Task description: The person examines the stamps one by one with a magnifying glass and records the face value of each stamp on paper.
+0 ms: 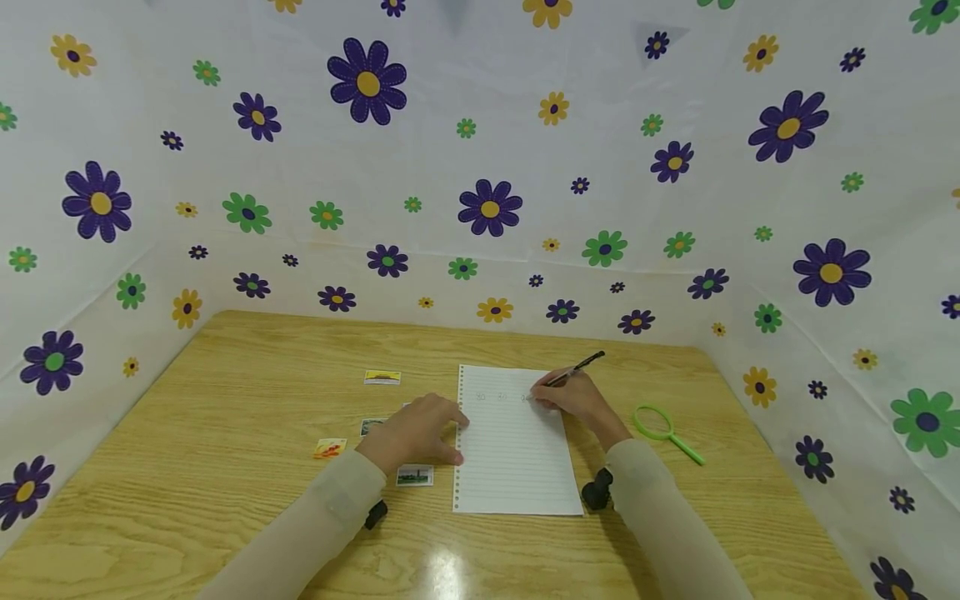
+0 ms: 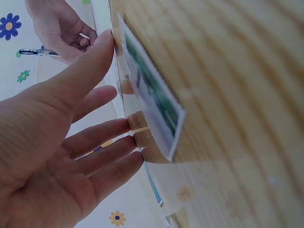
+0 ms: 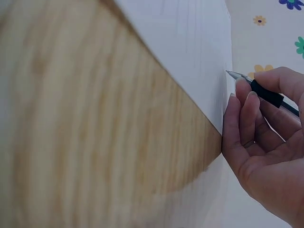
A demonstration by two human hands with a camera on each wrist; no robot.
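Note:
A lined sheet of paper (image 1: 517,467) with punched holes down its left side lies on the table. My right hand (image 1: 573,398) pinches a black pen (image 3: 267,93) between thumb and fingers, its tip at the sheet's upper right. Faint written figures, two of them resembling "80", run along an upper line. On the sheet's left edge rest the fingertips of my left hand (image 1: 420,433), fingers extended and spread. Around that hand lie small stamp-like pictures: a green one (image 1: 415,476), a red-and-yellow one (image 1: 330,448), a yellow one (image 1: 382,377) and a dark one (image 1: 372,427), partly hidden.
A green magnifying glass (image 1: 688,448) lies to the right of my right hand. The wooden table (image 1: 225,400) is enclosed at the back and sides by a white flowered cloth (image 1: 427,158).

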